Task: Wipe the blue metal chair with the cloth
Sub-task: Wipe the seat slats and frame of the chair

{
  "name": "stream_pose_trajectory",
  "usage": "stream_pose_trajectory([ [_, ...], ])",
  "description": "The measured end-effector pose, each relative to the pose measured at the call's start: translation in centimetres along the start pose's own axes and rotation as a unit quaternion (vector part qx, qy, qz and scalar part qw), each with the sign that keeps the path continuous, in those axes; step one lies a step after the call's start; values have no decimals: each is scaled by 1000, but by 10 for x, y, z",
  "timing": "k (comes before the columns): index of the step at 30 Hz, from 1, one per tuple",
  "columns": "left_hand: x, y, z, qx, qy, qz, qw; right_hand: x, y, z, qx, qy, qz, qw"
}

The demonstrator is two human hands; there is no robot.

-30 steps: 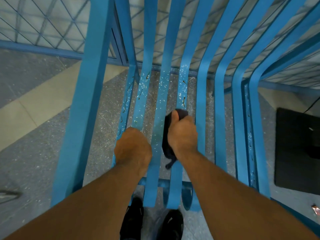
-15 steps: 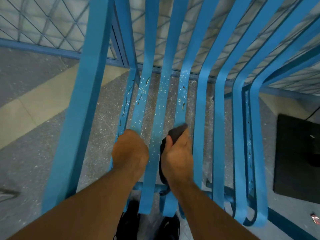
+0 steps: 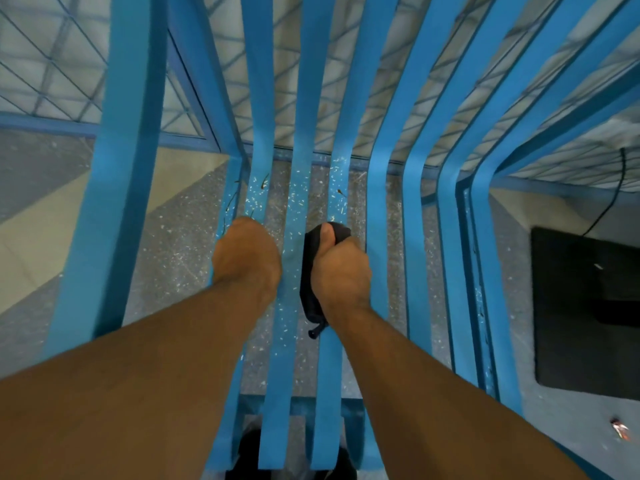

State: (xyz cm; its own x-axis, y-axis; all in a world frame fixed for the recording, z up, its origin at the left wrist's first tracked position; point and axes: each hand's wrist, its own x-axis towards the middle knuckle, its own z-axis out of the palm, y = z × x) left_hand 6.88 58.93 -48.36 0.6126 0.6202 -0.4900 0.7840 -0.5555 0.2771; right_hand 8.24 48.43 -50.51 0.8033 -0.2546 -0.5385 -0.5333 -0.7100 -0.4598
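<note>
Centrally in the frame, the right hand (image 3: 341,271) grasps the dark cloth (image 3: 307,282), fingers wrapped round it and thumb on top, pressing it against a seat slat of the blue metal chair (image 3: 114,202). Just left of it, the left hand (image 3: 247,258) clenches a neighbouring slat, its fingers curled underneath and out of sight.
</note>
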Motion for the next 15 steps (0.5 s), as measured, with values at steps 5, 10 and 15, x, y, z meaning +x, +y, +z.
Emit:
stream_pose_trajectory([
  [5,1,5,-6,12,10,-20,1000,-13,5,7,-58,20,-102,993],
  [10,2,10,-8,34,-15,-33,999,-53,38,9,-29,1,-69,997],
  [15,5,8,-6,49,-20,-22,998,-42,29,5,-14,-15,-16,1000],
])
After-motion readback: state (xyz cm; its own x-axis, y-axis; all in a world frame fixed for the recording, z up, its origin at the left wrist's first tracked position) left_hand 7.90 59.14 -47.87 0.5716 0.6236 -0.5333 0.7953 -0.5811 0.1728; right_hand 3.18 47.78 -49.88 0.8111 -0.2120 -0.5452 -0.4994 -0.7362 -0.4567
